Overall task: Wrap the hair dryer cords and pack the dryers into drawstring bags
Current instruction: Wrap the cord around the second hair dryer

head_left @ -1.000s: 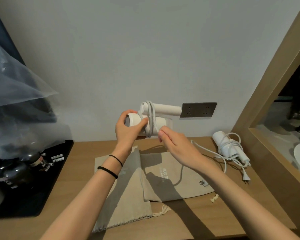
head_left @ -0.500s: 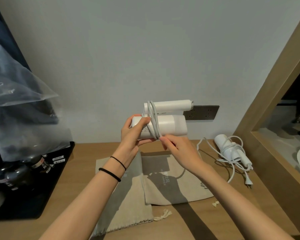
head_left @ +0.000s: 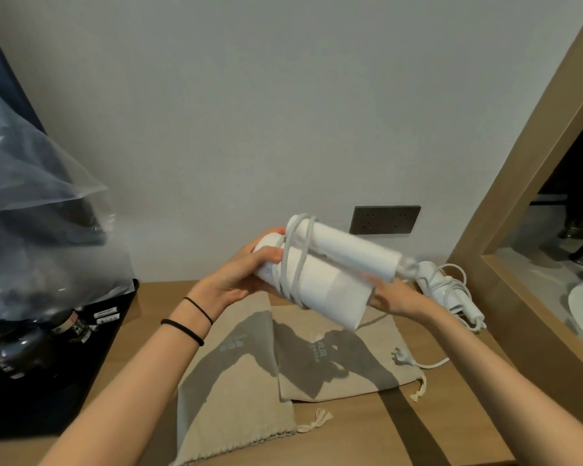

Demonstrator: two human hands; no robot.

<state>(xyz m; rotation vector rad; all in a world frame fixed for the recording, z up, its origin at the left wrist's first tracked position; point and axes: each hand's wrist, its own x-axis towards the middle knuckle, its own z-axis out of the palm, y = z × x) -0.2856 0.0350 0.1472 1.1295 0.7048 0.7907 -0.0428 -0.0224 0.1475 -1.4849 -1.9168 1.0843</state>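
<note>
At far left, a black tray [head_left: 91, 334] with dark bottles [head_left: 71, 326] sits under a clear plastic bag [head_left: 37, 210]; none of it bears on the work.

Your left hand [head_left: 239, 280] is closed around the rear end of the white hair dryer [head_left: 327, 287], thumb pinning the wound cord [head_left: 292, 264] against the barrel. You hold the dryer above the wooden counter [head_left: 401, 428], its handle folded alongside the barrel. Two beige drawstring bags [head_left: 236, 395] lie flat beneath it, overlapping and unfilled.

Your right hand [head_left: 396, 294] cups the dryer's front end from underneath, fingers curled on the body; whether it also pinches the cord cannot be told. The loose tail runs down behind that hand to the plug [head_left: 403, 356], which rests on the right-hand bag.

Step in hand, by my assessment: cord wrapping, only a few turns laid. The next move calls for gathering the tail and keeping tension as you carry it round the barrel, lest the existing loops slacken.

Against the frame half a second earlier, the dryer has tilted, its front end now lower and toward you, and your right hand has left the wraps for the front end.

At far right, a second dryer [head_left: 451, 290], loosely wound, lies on the counter near the wooden frame [head_left: 519, 183].
</note>
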